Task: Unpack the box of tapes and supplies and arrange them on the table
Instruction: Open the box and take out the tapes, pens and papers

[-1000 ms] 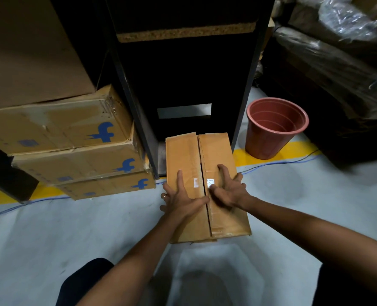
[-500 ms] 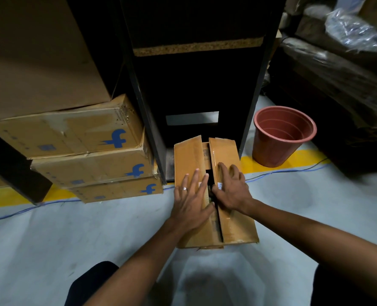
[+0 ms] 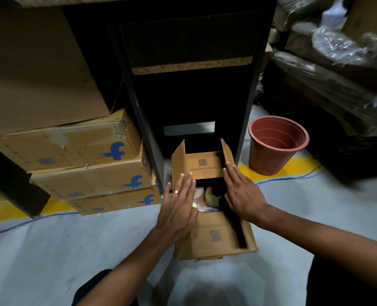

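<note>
A brown cardboard box (image 3: 214, 237) sits on the grey floor in front of me, its two long flaps standing upright. My left hand (image 3: 178, 208) lies flat against the left flap, fingers spread, a ring on one finger. My right hand (image 3: 241, 193) presses flat against the right flap. Between them the inner flaps part, showing a tape roll (image 3: 212, 195) and a colourful packet (image 3: 202, 209) in the dark interior. Most of the contents are hidden.
A black cabinet (image 3: 192, 85) stands right behind the box. Stacked cardboard boxes (image 3: 90, 164) with blue logos are to the left. A terracotta bucket (image 3: 276, 144) stands to the right, with a blue cable (image 3: 293, 178) and a yellow floor stripe (image 3: 293, 164) beside it.
The two long top flaps went from closed to upright as both hands pushed them apart. The inside of the box now shows.
</note>
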`<state>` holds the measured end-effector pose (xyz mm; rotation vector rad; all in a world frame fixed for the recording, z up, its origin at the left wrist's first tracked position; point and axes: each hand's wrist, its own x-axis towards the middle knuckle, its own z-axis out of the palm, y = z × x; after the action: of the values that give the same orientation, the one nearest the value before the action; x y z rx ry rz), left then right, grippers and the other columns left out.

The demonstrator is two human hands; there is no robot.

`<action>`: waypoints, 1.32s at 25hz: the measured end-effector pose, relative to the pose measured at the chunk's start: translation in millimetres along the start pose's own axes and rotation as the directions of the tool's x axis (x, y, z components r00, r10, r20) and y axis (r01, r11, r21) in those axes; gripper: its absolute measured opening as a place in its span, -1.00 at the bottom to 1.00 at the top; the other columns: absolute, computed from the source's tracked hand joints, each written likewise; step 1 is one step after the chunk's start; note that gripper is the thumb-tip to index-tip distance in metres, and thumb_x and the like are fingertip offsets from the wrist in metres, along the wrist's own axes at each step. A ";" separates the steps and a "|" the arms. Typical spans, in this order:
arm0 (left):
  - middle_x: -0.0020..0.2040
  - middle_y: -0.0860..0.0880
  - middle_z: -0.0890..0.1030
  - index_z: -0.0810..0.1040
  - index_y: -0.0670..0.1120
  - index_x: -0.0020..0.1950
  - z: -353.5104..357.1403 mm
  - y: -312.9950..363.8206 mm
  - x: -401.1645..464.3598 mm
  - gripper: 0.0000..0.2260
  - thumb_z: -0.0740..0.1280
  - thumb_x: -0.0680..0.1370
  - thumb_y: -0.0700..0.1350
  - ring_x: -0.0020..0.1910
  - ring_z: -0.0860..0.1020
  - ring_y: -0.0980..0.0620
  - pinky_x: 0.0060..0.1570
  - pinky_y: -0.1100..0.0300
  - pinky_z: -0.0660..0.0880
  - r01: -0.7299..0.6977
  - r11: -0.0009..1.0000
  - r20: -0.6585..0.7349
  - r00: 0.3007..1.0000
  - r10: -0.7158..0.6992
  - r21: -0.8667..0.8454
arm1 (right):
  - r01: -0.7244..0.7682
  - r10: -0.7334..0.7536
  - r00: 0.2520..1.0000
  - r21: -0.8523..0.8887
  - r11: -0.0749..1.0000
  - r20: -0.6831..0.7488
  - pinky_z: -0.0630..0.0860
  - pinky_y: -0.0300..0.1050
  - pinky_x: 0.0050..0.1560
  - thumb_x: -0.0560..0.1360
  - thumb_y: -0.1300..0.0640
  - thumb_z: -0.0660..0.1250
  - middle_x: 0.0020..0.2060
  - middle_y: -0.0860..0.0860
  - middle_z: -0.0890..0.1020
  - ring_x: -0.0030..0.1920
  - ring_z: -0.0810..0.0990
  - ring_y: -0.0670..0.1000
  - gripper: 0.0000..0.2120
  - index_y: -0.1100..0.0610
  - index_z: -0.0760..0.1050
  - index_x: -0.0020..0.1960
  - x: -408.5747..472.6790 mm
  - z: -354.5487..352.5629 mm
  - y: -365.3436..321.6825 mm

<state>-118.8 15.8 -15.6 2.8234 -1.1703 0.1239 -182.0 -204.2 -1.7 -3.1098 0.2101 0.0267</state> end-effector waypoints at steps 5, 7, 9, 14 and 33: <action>0.63 -0.19 -0.04 0.15 -0.21 0.59 -22.9 -15.0 -2.5 -0.34 -0.10 0.51 0.01 0.61 -0.11 -0.22 0.50 -0.29 0.04 0.015 0.984 0.027 0.999 -0.020 0.179 | -0.065 0.058 0.998 -0.198 0.978 -0.039 0.33 0.30 0.41 0.55 0.12 0.03 0.57 0.25 0.16 0.56 0.19 0.29 -0.46 0.29 0.39 0.47 0.1 -12.6 24.3; 0.62 -0.23 -0.13 0.01 -0.23 0.60 -28.9 -16.8 -5.1 -0.38 -0.03 0.58 0.00 0.59 -0.22 -0.24 0.52 -0.29 -0.08 0.025 0.967 0.062 0.997 -0.042 0.253 | -0.069 0.078 0.997 -0.292 0.954 0.018 0.12 0.28 0.51 0.63 0.10 -0.06 0.60 0.25 0.01 0.60 0.01 0.27 -0.47 0.26 0.26 0.54 0.5 -12.5 34.0; 0.60 -0.27 -0.22 -0.12 -0.24 0.60 -34.0 -19.8 -9.1 -0.33 0.08 0.61 0.01 0.58 -0.29 -0.25 0.52 -0.28 -0.18 0.058 0.951 0.110 0.989 -0.096 0.302 | -0.100 0.156 0.981 -0.390 0.915 0.116 -0.10 0.23 0.56 0.67 0.03 -0.17 0.60 0.25 -0.17 0.60 -0.21 0.24 -0.44 0.23 -0.01 0.62 0.1 -10.1 47.6; 0.60 -0.31 -0.19 -0.11 -0.24 0.61 -19.6 -37.8 -21.6 -0.36 0.03 0.63 0.01 0.59 -0.22 -0.28 0.52 -0.30 -0.18 0.176 0.926 0.212 0.943 -0.256 0.335 | -0.170 0.270 0.933 -0.368 0.914 0.240 -0.10 0.23 0.57 0.70 -0.02 -0.11 0.59 0.28 -0.18 0.60 -0.21 0.26 -0.42 0.22 -0.13 0.63 -3.4 -5.1 67.6; 0.63 -0.17 -0.18 -0.08 -0.04 0.64 23.9 -43.2 -13.8 -0.36 0.04 0.64 0.17 0.59 -0.24 -0.26 0.49 -0.30 -0.25 0.423 0.904 0.247 0.884 -0.397 -0.061 | -0.350 0.263 0.880 0.167 0.922 0.395 0.19 0.19 0.50 0.67 -0.11 0.10 0.56 0.34 0.01 0.57 0.03 0.35 -0.34 0.18 -0.06 0.61 11.7 20.4 78.0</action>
<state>-96.9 53.4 -42.7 2.9620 -0.5527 -0.2949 -181.3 -282.5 -24.2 -2.7338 0.6423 0.5416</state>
